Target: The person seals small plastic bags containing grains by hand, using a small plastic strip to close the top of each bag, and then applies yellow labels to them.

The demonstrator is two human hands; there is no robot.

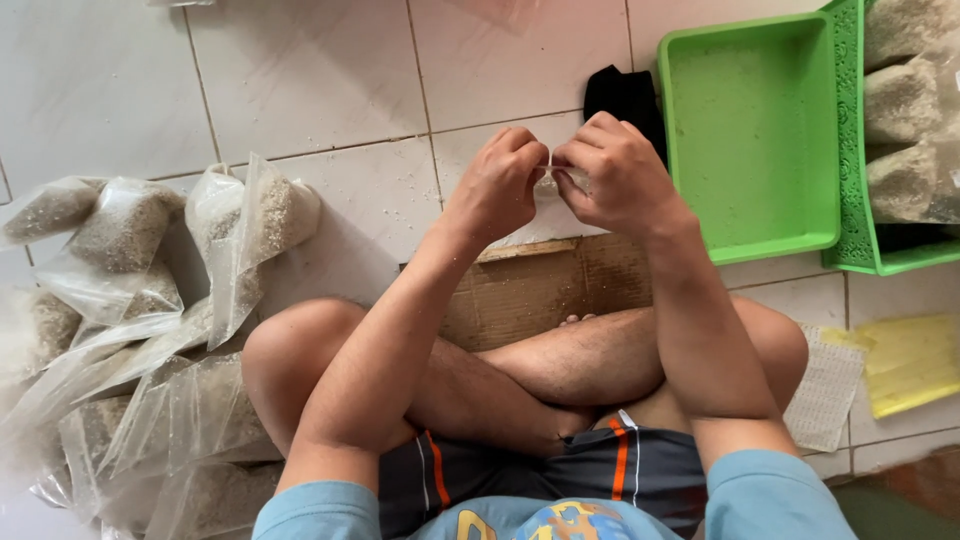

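Small clear bag (549, 181) is being pinched btwn left hand (497, 182) & right hand (618, 170), fingers curled tight, upper centre of frame.

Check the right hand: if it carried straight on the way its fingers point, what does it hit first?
The right hand points left at the left hand; their fingertips already meet on a small clear bag, so that comes first.

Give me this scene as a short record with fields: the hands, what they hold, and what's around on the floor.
posture: person seated cross-legged on a white tiled floor
left hand: pinching the top of a small clear bag
right hand: pinching the same bag from the other side
bag contents: mostly hidden by the fingers
left side: pile of clear bags of pale grain
right side: empty green tray; green basket holding filled bags
under the legs: cardboard sheet
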